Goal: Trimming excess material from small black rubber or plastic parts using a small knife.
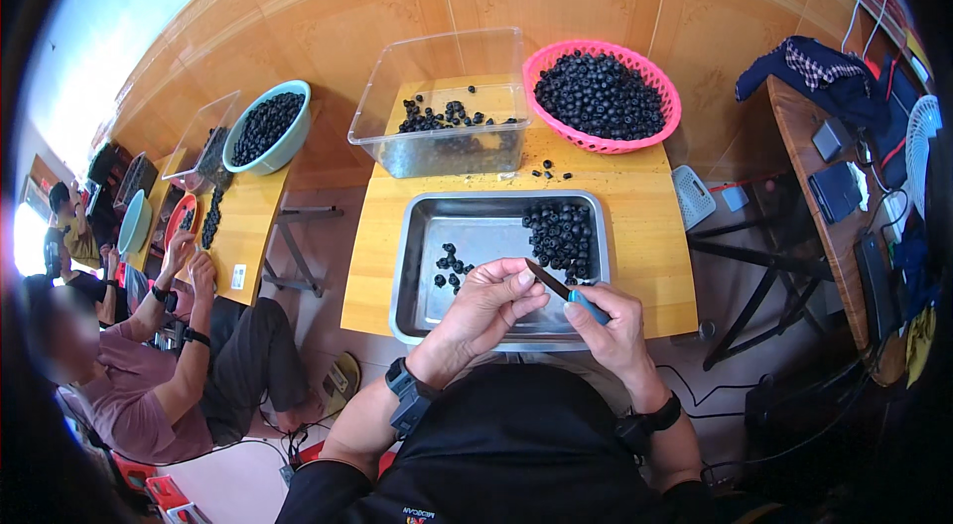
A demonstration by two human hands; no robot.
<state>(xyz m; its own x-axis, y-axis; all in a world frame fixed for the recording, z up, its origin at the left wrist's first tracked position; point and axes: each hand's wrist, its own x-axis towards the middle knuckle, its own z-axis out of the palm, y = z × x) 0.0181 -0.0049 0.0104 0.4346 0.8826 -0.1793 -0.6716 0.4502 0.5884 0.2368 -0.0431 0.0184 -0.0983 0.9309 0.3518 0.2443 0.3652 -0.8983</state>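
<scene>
My left hand (488, 304) is curled with its fingertips pinched around a small dark piece that is mostly hidden. My right hand (612, 321) grips a small knife (568, 289) with a blue handle and dark blade, the blade tip touching the left fingertips. Both hands hover over the near edge of a steel tray (425, 271). In the tray lie a heap of small black ring-shaped pieces (561, 234) at the right and a few loose ones (450, 265) at the left.
Behind the tray stand a clear plastic tub (441, 102) with some black pieces and a pink basket (604, 95) full of them, on a small yellow table (645, 216). A person sits at a table to the left. A wooden desk (794, 127) with devices stands right.
</scene>
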